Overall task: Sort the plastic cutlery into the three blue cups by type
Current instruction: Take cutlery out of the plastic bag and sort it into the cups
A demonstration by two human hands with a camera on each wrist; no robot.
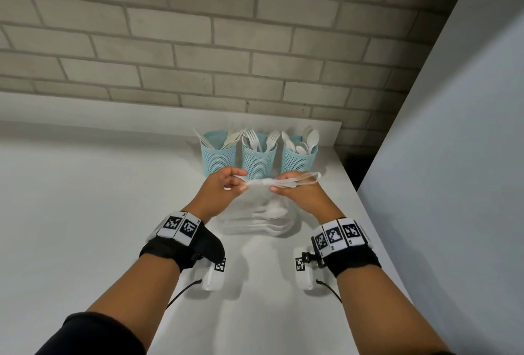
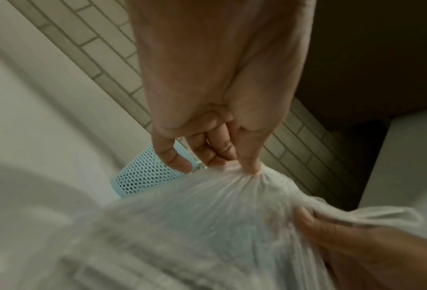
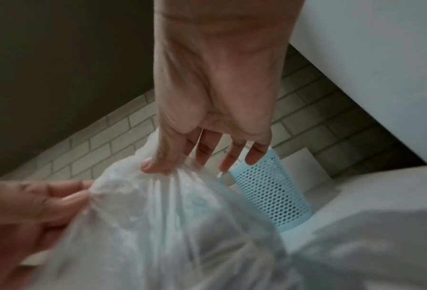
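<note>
1. Left cup [image 1: 217,156]: pale blue plastic mesh, round, standing upright on the white counter [image 1: 85,213] against the brick wall [image 1: 198,42]. It holds flat white pieces that look like knives, fanned out.
2. Middle cup [image 1: 258,159]: same mesh make, just beside the left one. White forks stand in it, tines up.
3. Right cup [image 1: 298,159]: same again, holding white spoons, bowls up. Each cup appears to hold one type only.
4. Left hand [image 1: 224,184]: thumb and fingertips pinch one gathered edge of a thin clear plastic bag [image 1: 263,221]; the other fingers are loosely curled.
5. Right hand [image 1: 295,188]: thumb and forefinger pinch the opposite edge of the bag, remaining fingers spread and straight in the right wrist view. A loop-like bit of film sticks out past this hand.
6. The bag hangs between the hands, in front of the cups and above the counter. The film is crinkled, limp and see-through; it is blurred in all views. Faint white spoon-like shapes show through it, so some cutlery probably remains inside; how many I cannot tell.
7. Judgement: sorting looks well along, cups filled by type. What is left seems to be emptying the bag and placing those last pieces.
</note>
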